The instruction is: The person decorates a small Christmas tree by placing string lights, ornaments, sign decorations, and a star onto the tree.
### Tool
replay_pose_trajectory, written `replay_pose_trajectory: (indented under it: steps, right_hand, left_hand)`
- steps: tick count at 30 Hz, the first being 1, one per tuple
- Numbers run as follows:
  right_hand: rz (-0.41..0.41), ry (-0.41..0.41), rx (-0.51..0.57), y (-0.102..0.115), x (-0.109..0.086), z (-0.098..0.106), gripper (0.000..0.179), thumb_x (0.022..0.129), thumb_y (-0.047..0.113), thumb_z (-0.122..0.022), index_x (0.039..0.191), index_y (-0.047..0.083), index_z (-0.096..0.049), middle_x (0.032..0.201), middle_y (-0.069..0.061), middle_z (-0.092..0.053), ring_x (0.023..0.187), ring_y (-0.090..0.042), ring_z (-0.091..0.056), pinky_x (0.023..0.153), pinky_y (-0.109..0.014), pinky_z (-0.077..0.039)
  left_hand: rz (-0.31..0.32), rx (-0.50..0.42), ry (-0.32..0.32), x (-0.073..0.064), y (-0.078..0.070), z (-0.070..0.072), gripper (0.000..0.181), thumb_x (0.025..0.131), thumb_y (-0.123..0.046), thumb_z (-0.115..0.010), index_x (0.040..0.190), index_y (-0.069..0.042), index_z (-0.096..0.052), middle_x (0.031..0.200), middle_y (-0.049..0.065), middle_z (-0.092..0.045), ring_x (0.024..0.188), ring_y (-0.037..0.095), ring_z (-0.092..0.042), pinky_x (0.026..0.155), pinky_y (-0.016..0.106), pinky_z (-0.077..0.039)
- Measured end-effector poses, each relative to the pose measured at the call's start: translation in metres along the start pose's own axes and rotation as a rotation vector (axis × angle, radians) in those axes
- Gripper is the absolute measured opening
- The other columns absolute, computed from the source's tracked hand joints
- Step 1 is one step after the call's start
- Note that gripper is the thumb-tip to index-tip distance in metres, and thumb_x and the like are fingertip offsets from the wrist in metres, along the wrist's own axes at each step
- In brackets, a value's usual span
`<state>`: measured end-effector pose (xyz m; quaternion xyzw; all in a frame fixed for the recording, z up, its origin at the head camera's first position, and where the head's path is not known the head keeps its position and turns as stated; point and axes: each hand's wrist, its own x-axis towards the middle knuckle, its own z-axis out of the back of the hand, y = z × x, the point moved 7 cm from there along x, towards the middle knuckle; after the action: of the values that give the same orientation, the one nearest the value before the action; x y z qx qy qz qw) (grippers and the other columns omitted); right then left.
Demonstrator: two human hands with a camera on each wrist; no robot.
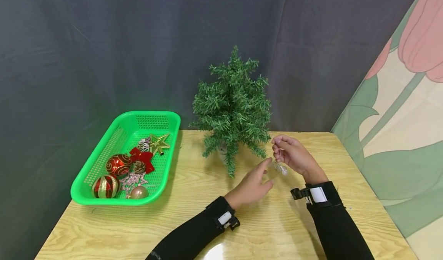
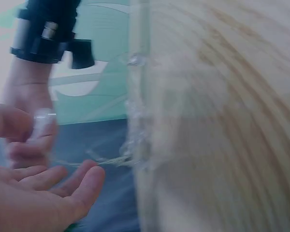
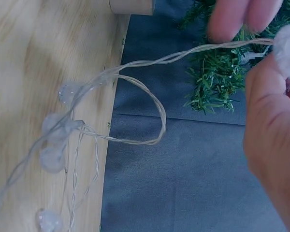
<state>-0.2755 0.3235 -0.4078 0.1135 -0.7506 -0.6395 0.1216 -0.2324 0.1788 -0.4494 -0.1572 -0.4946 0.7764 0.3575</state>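
Observation:
Beside the right of a small green artificial Christmas tree (image 1: 233,102), my right hand (image 1: 294,157) pinches a string of lights (image 1: 283,170). In the right wrist view its twisted clear wire (image 3: 154,62) runs from a bulb (image 3: 287,50) at the thumb, loops, and hangs down with several clear bulbs (image 3: 53,158). My left hand (image 1: 250,185) is just to the left and nearer me, thumb and fingers apart. Its fingertips (image 2: 93,174) overlap the wire in the blurred left wrist view; nothing shows gripped in it.
A green plastic basket (image 1: 126,201) stands on the left of the wooden table (image 1: 194,221). It holds red and gold baubles (image 1: 119,164), a red bow (image 1: 147,160), a pine cone (image 1: 139,167), a gold star (image 1: 160,142) and a pink bauble (image 1: 139,192). A dark curtain (image 1: 138,52) hangs behind.

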Motion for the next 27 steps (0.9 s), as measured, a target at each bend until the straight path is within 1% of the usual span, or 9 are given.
replay_pose_trajectory:
  steps: [3, 5, 9, 11, 13, 17, 22, 25, 27]
  right_hand:
    - [0.001, 0.006, 0.038, 0.000, 0.002, -0.001, 0.023, 0.114, 0.018, -0.037, 0.110, 0.010, -0.058, 0.085, 0.003, -0.059, 0.070, -0.007, -0.061, 0.063, -0.021, -0.054]
    - [0.000, -0.004, 0.042, -0.001, 0.003, 0.001, 0.022, 0.114, 0.018, -0.037, 0.110, 0.010, -0.058, 0.085, 0.002, -0.060, 0.071, -0.007, -0.062, 0.063, -0.021, -0.055]
    - [-0.003, -0.039, 0.022, -0.002, 0.002, 0.006, 0.022, 0.114, 0.018, -0.038, 0.109, 0.011, -0.058, 0.085, 0.003, -0.061, 0.071, -0.007, -0.062, 0.064, -0.020, -0.056]
    - [0.001, -0.066, 0.010, -0.002, 0.002, 0.009, 0.022, 0.114, 0.019, -0.038, 0.109, 0.010, -0.057, 0.085, 0.003, -0.061, 0.070, -0.007, -0.062, 0.064, -0.020, -0.056]
    - [0.007, -0.104, -0.003, -0.001, 0.002, 0.014, 0.021, 0.114, 0.019, -0.039, 0.108, 0.011, -0.057, 0.084, 0.003, -0.061, 0.069, -0.007, -0.062, 0.064, -0.020, -0.055]
    - [0.004, -0.181, -0.022, -0.001, 0.002, 0.023, 0.020, 0.113, 0.021, -0.042, 0.107, 0.010, -0.057, 0.083, 0.004, -0.060, 0.068, -0.007, -0.061, 0.063, -0.021, -0.056]
    - [-0.025, -0.253, -0.073, -0.002, 0.006, 0.030, 0.019, 0.112, 0.024, -0.044, 0.109, 0.009, -0.056, 0.083, 0.004, -0.059, 0.067, -0.008, -0.061, 0.063, -0.022, -0.057]
    - [-0.039, -0.303, -0.072, 0.000, 0.007, 0.034, 0.019, 0.112, 0.023, -0.044, 0.109, 0.008, -0.055, 0.081, 0.003, -0.058, 0.066, -0.009, -0.064, 0.063, -0.023, -0.059]
    - [-0.048, -0.336, -0.048, 0.002, 0.008, 0.035, 0.019, 0.112, 0.022, -0.044, 0.110, 0.007, -0.055, 0.080, 0.002, -0.057, 0.066, -0.010, -0.066, 0.063, -0.024, -0.060]
  left_hand:
    - [0.001, -0.019, 0.015, 0.015, 0.007, -0.006, 0.063, 0.108, -0.025, -0.052, 0.165, -0.023, -0.024, 0.168, -0.001, -0.032, 0.144, 0.031, -0.048, 0.109, 0.034, -0.047]
    - [0.006, -0.023, 0.025, 0.020, 0.009, -0.008, 0.055, 0.108, -0.024, -0.052, 0.161, -0.020, -0.035, 0.163, 0.000, -0.041, 0.142, 0.030, -0.050, 0.110, 0.034, -0.047]
    - [0.031, -0.026, 0.006, 0.021, 0.017, -0.009, 0.030, 0.107, -0.023, -0.057, 0.133, -0.012, -0.063, 0.141, 0.001, -0.063, 0.130, 0.017, -0.059, 0.106, 0.029, -0.048]
    - [0.052, -0.031, -0.019, 0.017, 0.022, -0.006, 0.019, 0.106, -0.024, -0.059, 0.117, -0.012, -0.069, 0.126, -0.001, -0.069, 0.115, 0.009, -0.063, 0.094, 0.025, -0.051]
    - [0.071, -0.037, -0.039, 0.010, 0.026, -0.002, 0.014, 0.105, -0.024, -0.061, 0.102, -0.014, -0.070, 0.111, -0.005, -0.070, 0.089, 0.005, -0.063, 0.076, 0.021, -0.050]
    - [0.080, -0.054, -0.045, -0.005, 0.029, 0.007, 0.022, 0.105, -0.024, -0.060, 0.086, -0.016, -0.065, 0.087, -0.007, -0.066, 0.057, 0.006, -0.045, 0.055, 0.021, -0.037]
    - [0.053, -0.070, -0.046, -0.029, 0.029, 0.020, 0.027, 0.105, -0.028, -0.060, 0.080, -0.018, -0.063, 0.085, -0.006, -0.067, 0.055, 0.007, -0.049, 0.053, 0.022, -0.036]
    - [0.032, -0.096, -0.055, -0.045, 0.027, 0.030, 0.028, 0.105, -0.029, -0.060, 0.082, -0.015, -0.067, 0.095, -0.002, -0.072, 0.053, 0.009, -0.046, 0.052, 0.023, -0.034]
    - [0.026, -0.123, -0.068, -0.055, 0.026, 0.037, 0.030, 0.106, -0.031, -0.060, 0.085, -0.011, -0.069, 0.093, 0.002, -0.072, 0.055, 0.009, -0.047, 0.055, 0.022, -0.036]
